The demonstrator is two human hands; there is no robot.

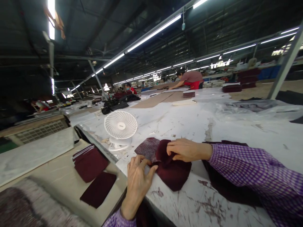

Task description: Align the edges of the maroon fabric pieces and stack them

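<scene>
**Hands on maroon piece at table edge**

Left hand (138, 176), lower centre, pinches the maroon piece (172, 171) between thumb and fingers. Right hand (187, 150) lies curled on its folded flap, grip unclear. Piece sits at the table (236, 132) edge; risk: sliding off. Fan (120, 126) nearby could lift it.

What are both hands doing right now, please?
Left hand: fingers pinching the edge of the maroon fabric piece.
Right hand: curled, gripping the folded-over part of the same piece.
</scene>
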